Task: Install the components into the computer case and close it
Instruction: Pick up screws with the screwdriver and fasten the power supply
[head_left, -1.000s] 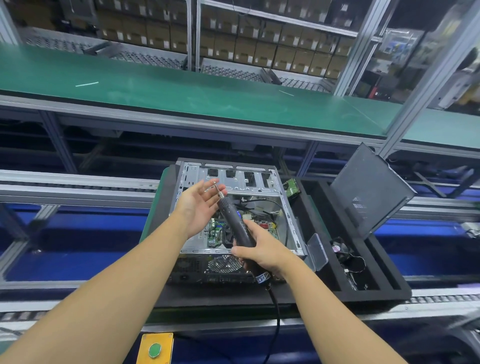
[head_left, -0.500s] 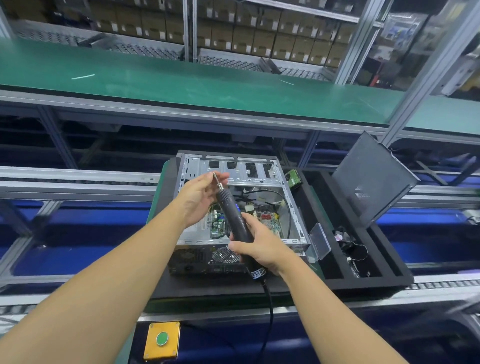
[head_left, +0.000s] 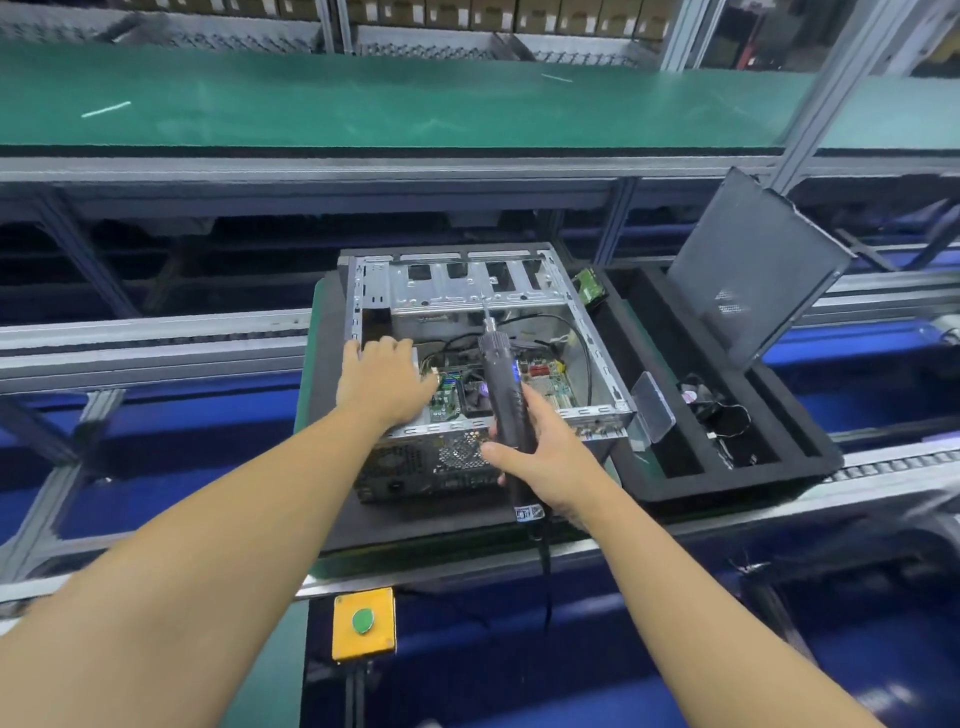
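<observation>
Hands work over an open computer case (head_left: 488, 364) that lies on its side on a dark mat, its open face up and its fan grille toward the person. The left hand (head_left: 382, 382) reaches palm down into the left part of the case, its fingers fairly straight and spread, with nothing seen in their grasp. The right hand (head_left: 540, 457) has its fingers and thumb curled round the black body of an electric screwdriver (head_left: 501, 384), held above the circuit board (head_left: 545, 379) with its bit pointing away, toward the metal drive bay. A cable hangs from the tool's near end. Just right of the case sits a black foam tray (head_left: 727, 483) holding loose wires, and a dark side panel (head_left: 753, 270) leans tilted at its far end.
</observation>
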